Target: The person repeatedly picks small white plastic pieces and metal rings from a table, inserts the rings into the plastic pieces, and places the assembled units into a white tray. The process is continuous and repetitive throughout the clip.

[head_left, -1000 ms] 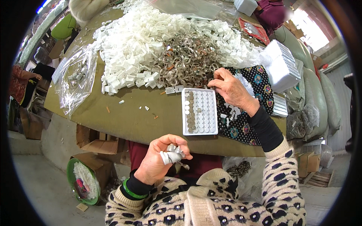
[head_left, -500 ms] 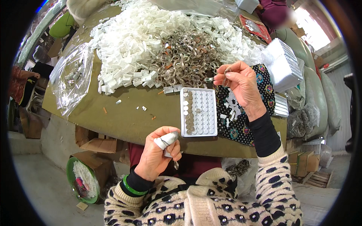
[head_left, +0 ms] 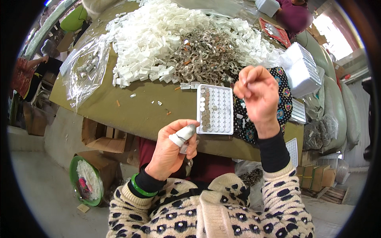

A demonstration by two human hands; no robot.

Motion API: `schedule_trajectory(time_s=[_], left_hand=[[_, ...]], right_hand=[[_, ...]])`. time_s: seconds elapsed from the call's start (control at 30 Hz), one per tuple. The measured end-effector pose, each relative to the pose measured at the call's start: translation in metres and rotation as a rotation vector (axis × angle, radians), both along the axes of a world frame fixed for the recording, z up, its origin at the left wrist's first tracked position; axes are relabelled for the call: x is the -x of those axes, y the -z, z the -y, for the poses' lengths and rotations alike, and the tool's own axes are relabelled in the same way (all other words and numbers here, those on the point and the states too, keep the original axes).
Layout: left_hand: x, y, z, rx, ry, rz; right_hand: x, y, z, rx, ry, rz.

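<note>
My left hand [head_left: 168, 150] is closed in a pinch just off the table's front edge. White tape [head_left: 181, 135] wraps one of its fingers, whose tip looks grey. It grips a small whitish piece [head_left: 183, 148], and a shiny strip [head_left: 189, 166] hangs below the fingers. Right of it lies a white tray [head_left: 231, 111] with rows of round pockets; grey and white discs [head_left: 205, 117] fill the left rows. Over a dark patterned cloth [head_left: 285, 93], my right hand [head_left: 258, 93] is raised with curled fingers, slightly blurred; anything between them is hidden.
Behind the tray rise a heap of white plastic pieces [head_left: 147, 43] and a pile of brownish, shiny curled pieces [head_left: 206, 57]. Stacked white trays [head_left: 299, 69] stand at the right. A clear plastic bag [head_left: 85, 75] lies at the left. Another person [head_left: 293, 18] is at the far right.
My right hand has turned and curled its fingers; the brownish ring-like piece it pinched no longer shows. My left hand has come closer to the tray's lower left corner. The view has shifted slightly.
</note>
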State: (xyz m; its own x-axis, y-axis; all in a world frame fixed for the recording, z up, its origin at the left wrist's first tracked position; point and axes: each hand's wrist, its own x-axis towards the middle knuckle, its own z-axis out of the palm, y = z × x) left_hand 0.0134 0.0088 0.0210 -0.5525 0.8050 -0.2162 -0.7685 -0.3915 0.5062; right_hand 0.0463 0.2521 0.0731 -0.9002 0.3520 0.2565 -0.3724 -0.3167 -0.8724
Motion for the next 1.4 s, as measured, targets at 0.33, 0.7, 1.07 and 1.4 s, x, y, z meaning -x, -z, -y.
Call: schedule_trajectory(time_s=[0.33,0.7,1.07,1.4], left_hand=[[-0.004,-0.013,0.001,0.03,-0.063,-0.069],[-0.023,-0.008,0.015,0.291,-0.127,-0.454],[-0.027,-0.001,0.018,0.181,-0.116,-0.387],[-0.022,0.003,0.023,-0.129,0.07,-0.004]], right_hand=[[-0.053,0.002,0.081,-0.847,-0.065,-0.155],[-0.064,0.016,0.106,-0.989,0.275,0.067],[-0.073,0.037,0.109,-0.569,0.198,0.199],[-0.072,0.021,0.1,-0.896,0.133,0.096]])
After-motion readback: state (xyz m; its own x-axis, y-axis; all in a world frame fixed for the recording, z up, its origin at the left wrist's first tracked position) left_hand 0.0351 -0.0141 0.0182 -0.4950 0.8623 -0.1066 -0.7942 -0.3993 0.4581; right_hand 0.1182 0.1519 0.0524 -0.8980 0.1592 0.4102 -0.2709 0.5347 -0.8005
